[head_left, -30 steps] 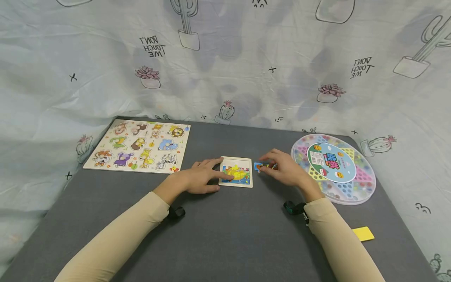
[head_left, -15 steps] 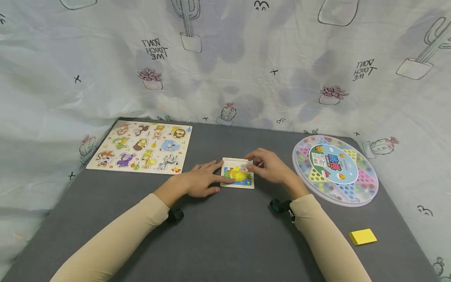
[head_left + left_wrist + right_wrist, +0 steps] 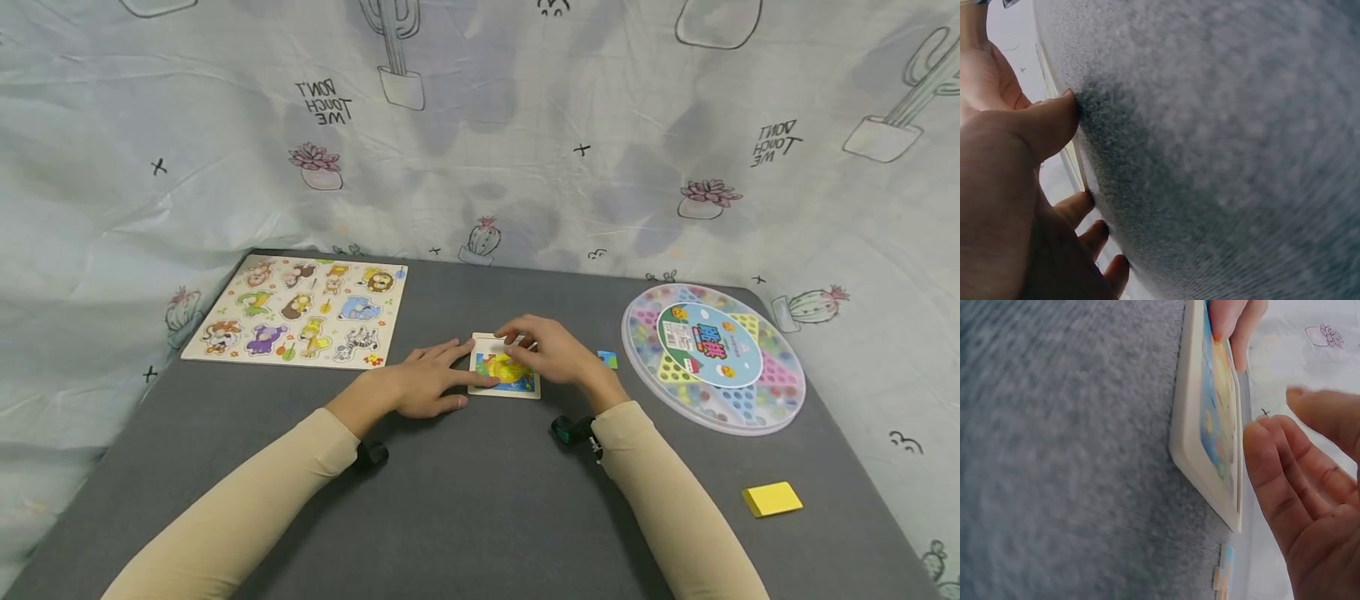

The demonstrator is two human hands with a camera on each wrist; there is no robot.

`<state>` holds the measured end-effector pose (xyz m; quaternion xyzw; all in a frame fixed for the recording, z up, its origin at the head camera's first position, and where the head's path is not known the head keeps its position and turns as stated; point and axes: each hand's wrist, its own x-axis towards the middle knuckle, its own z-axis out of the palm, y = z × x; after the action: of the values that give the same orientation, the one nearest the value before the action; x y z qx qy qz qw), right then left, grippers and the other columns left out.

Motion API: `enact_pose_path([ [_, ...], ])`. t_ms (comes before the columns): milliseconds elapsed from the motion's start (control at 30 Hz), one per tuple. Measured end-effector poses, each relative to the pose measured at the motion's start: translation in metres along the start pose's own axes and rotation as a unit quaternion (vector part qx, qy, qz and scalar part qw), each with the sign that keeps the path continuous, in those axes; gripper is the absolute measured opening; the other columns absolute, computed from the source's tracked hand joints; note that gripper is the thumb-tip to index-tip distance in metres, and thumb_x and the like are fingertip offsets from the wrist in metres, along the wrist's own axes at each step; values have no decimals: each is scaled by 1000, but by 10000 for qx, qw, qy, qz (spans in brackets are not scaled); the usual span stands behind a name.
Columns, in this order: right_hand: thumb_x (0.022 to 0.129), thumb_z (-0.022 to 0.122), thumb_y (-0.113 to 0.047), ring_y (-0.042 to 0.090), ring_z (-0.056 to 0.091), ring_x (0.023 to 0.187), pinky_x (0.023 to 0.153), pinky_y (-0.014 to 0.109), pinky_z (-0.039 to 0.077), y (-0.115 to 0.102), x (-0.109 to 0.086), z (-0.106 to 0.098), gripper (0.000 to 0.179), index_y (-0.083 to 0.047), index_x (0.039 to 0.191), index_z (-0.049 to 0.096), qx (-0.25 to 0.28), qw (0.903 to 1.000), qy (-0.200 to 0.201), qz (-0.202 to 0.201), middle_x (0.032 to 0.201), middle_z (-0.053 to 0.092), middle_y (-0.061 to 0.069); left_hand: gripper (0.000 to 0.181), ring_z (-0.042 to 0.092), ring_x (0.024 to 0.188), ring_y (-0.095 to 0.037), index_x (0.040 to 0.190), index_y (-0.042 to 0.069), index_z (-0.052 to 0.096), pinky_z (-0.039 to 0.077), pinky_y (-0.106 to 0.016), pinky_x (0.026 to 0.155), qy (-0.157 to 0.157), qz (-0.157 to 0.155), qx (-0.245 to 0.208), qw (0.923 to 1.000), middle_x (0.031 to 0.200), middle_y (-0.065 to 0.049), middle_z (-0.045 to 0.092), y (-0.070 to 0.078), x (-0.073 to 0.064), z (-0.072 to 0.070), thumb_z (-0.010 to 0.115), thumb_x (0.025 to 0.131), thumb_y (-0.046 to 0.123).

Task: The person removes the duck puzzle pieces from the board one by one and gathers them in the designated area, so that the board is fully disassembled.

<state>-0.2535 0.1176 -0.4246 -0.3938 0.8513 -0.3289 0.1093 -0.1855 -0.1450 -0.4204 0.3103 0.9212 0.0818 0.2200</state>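
In the head view a small wooden tray puzzle (image 3: 505, 394) with a yellow and blue picture lies at mid-table. My left hand (image 3: 420, 385) rests beside its left edge, fingers spread, one digit reaching onto the picture. The right hand (image 3: 551, 354) hovers over the puzzle's upper right, covering part of it. Seen from the right wrist, the thumb (image 3: 1329, 415) and fingers (image 3: 1266, 456) stand apart, and nothing shows between them. A blue and green puzzle piece (image 3: 607, 359) lies on the table right of that hand. The left wrist view shows mostly the dark tabletop.
A wooden animal peg board (image 3: 288, 308) lies at the back left. At the right is a round board-game set (image 3: 712, 358) with coloured balls. A yellow block (image 3: 772, 499) sits near the right edge. Patterned cloth (image 3: 525, 150) hangs behind the table.
The right hand, which held a blue puzzle piece right of the tray, has moved left over the puzzle. A loose piece now shows behind it. The left hand stays in place.
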Motion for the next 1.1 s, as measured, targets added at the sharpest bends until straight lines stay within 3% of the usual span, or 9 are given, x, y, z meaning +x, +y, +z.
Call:
enact_pose_path([
  [167,106,59,-13,29,68,104,86,43,57,3,1,2,30,-6,135,65,72,9999,-25,132,120,64,11,52,4,160,-34,158,55,28,20,-65,120,-44,53,191,9998,174,-5,-3,2,2,-1,44,109,46],
  [467,107,55,-15,27,67,102,83,40,57,5,3,9,31,-7,136,64,281,9995,-44,103,121,64,10,52,5,159,-35,158,53,29,20,-66,120,-114,136,145,9997,174,-6,-2,4,1,-3,44,110,45],
  [833,109,51,-12,22,53,97,86,39,47,6,7,7,32,-9,138,64,271,9974,-662,115,125,52,13,52,3,159,-35,159,53,28,19,-67,120,-127,53,25,9999,174,-6,-3,4,1,-2,44,110,44],
  [1100,109,50,-8,22,51,97,86,37,46,-3,12,8,33,-6,138,63,282,9936,-1083,173,128,48,16,52,4,159,-35,159,51,29,18,-66,120,-68,64,-2,10000,174,-7,-2,1,-2,0,44,110,43],
])
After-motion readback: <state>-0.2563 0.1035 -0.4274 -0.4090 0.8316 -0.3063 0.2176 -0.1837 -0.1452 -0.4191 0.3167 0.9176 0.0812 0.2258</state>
